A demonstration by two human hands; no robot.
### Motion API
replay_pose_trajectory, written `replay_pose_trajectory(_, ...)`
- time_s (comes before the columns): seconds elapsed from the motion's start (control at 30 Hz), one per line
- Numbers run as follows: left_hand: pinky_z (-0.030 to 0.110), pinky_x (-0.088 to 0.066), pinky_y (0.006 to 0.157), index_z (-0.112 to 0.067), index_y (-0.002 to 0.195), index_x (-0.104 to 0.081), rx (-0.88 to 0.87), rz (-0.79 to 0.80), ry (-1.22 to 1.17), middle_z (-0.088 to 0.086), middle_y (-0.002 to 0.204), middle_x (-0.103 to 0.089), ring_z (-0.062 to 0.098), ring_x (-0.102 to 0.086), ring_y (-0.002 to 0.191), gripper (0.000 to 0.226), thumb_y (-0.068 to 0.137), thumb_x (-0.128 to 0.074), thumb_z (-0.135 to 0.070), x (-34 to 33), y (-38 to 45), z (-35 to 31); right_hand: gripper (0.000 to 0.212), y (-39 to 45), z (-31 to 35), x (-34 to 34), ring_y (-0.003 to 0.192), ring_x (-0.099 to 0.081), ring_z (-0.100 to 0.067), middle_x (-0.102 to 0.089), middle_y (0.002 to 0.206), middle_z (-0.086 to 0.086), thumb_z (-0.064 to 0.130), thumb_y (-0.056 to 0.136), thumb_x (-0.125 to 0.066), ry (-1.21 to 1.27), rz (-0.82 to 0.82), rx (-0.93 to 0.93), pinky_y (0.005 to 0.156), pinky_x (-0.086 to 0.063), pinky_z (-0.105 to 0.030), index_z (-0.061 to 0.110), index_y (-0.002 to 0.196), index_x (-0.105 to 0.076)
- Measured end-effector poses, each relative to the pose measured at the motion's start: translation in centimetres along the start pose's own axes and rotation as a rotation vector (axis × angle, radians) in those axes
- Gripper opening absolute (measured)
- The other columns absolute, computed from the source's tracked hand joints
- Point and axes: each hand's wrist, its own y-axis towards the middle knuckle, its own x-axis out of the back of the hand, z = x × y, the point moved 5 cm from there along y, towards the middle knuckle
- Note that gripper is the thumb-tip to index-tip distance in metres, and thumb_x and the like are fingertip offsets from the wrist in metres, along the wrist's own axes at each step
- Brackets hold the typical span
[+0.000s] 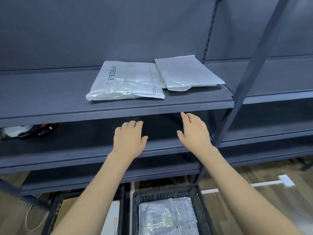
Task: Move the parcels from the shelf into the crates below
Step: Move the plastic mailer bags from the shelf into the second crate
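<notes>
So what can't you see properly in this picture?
- Dark object on the lower shelf, head view: in shadow under the grey metal shelf, blurred; cannot tell what it is.
- Left black plastic crate: cut off by the bottom edge and covered by the left arm.
- Small print on the white plastic parcel with lettering: too small to read.

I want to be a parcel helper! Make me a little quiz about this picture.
1. How many white parcels lie on the shelf?
2. True or false: the left hand holds a parcel.
3. Which parcel has printed letters: A) the left parcel or B) the right parcel?

Key: 1. Two, edges overlapping. 2. False; both it and the right hand are empty below the shelf. 3. A.
</notes>
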Motion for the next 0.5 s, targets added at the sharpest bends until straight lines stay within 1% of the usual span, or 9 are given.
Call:
replay_pose_trajectory(0.13, 0.039, -0.036, 0.097, -0.018, 0.14, -0.034, -0.006, -0.01, 0.074, 0.005, 0.138, -0.045, 0.027, -0.042, 0.125, 0.053, 0.094, -0.046, -0.041, 3.5, 6.1, -0.8, 0.063, 5.1, -5.0, 4.1, 0.123, -0.042, -0.029, -0.043, 0.137, -0.012, 0.025, 0.092, -0.05, -0.112, -0.058, 0.003, 0.098, -0.035, -0.036, 0.007, 0.147, -0.025)
replay_pose_trajectory(0.2, 0.039, -0.037, 0.094, -0.016, 0.137, -0.038, -0.016, 0.006, 0.143, 0.006, 0.132, -0.049, 0.028, -0.046, 0.12, 0.051, 0.093, -0.048, -0.04, 4.8, 9.1, -1.5, 0.059, 7.7, -7.6, 5.6, 0.116, -0.046, -0.03, -0.047, 0.13, -0.012, 0.025, 0.091, -0.051, -0.188, -0.04, 0.003, 0.091, -0.038, -0.035, 0.007, 0.143, -0.031)
replay_pose_trajectory(0.27, 0.038, -0.037, 0.093, -0.015, 0.135, -0.039, -0.033, 0.036, 0.171, 0.006, 0.128, -0.05, 0.028, -0.048, 0.117, 0.05, 0.093, -0.049, -0.04, 5.6, 12.1, -2.4, 0.052, 10.3, -10.0, 6.7, 0.114, -0.047, -0.03, -0.048, 0.127, -0.012, 0.029, 0.092, -0.052, -0.255, -0.006, -0.005, 0.087, -0.039, -0.036, 0.008, 0.137, -0.036)
replay_pose_trajectory(0.33, 0.038, -0.038, 0.093, -0.014, 0.134, -0.041, -0.026, 0.062, 0.136, 0.006, 0.129, -0.051, 0.028, -0.048, 0.118, 0.051, 0.093, -0.048, -0.042, 6.1, 14.9, -3.3, 0.053, 13.0, -12.2, 7.6, 0.117, -0.045, -0.03, -0.046, 0.13, -0.013, 0.039, 0.094, -0.05, -0.306, 0.026, -0.015, 0.088, -0.039, -0.036, 0.009, 0.135, -0.036)
replay_pose_trajectory(0.4, 0.038, -0.039, 0.092, -0.014, 0.134, -0.042, -0.001, 0.087, 0.072, 0.006, 0.13, -0.051, 0.028, -0.049, 0.119, 0.053, 0.093, -0.046, -0.047, 6.3, 17.4, -4.1, 0.058, 15.5, -13.8, 8.3, 0.12, -0.043, -0.031, -0.044, 0.133, -0.013, 0.049, 0.094, -0.047, -0.334, 0.053, 0.011, 0.091, -0.039, -0.037, 0.01, 0.136, -0.036)
replay_pose_trajectory(0.5, 0.036, -0.039, 0.087, -0.013, 0.13, -0.044, 0.038, 0.111, 0.056, 0.008, 0.128, -0.052, 0.029, -0.05, 0.117, 0.054, 0.094, -0.04, -0.053, 6.4, 20.7, -5.5, 0.065, 18.8, -15.7, 8.7, 0.124, -0.04, -0.03, -0.043, 0.136, -0.012, 0.057, 0.093, -0.04, -0.342, 0.085, 0.066, 0.097, -0.038, -0.039, 0.013, 0.14, -0.035)
